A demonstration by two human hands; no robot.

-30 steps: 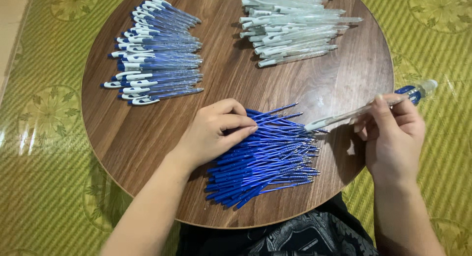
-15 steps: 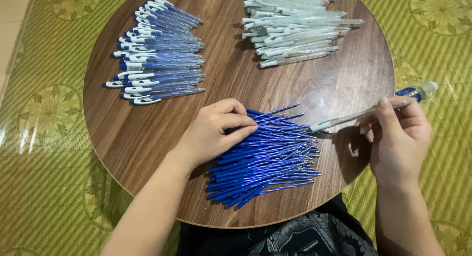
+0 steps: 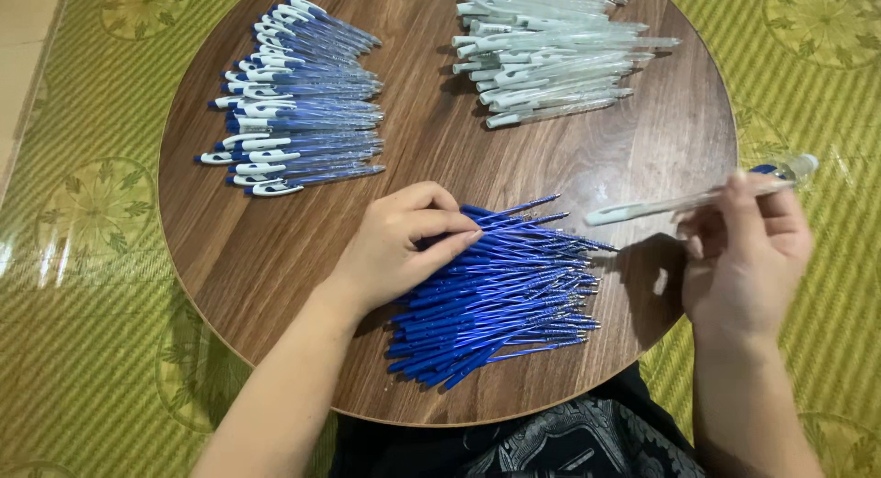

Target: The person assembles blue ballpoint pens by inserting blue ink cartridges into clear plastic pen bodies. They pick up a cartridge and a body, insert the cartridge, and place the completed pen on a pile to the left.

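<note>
Meanwhile, little has shifted over the last second: the left hand (image 3: 404, 249) has stayed put on the near end of the refill pile (image 3: 500, 290), fingers curled and pinching at one blue refill on top, not yet lifted clear. The right hand (image 3: 748, 249) has drifted a touch outward, past the table's (image 3: 275, 258) right edge, and keeps its closed grip on a clear barrel (image 3: 684, 201), held nearly level with its tip pointing left toward the pile. So the work reads as mid-cycle, with one barrel in hand and a refill being picked to meet it.

The left forearm comes in from the lower left, wrist low, palm down. The right forearm rises from the lower right, the back of the hand to the camera.

Farther off lie the finished blue pens (image 3: 294, 97) at the left and the empty barrels (image 3: 551, 51) at the far right, both apart from the hands.
</note>
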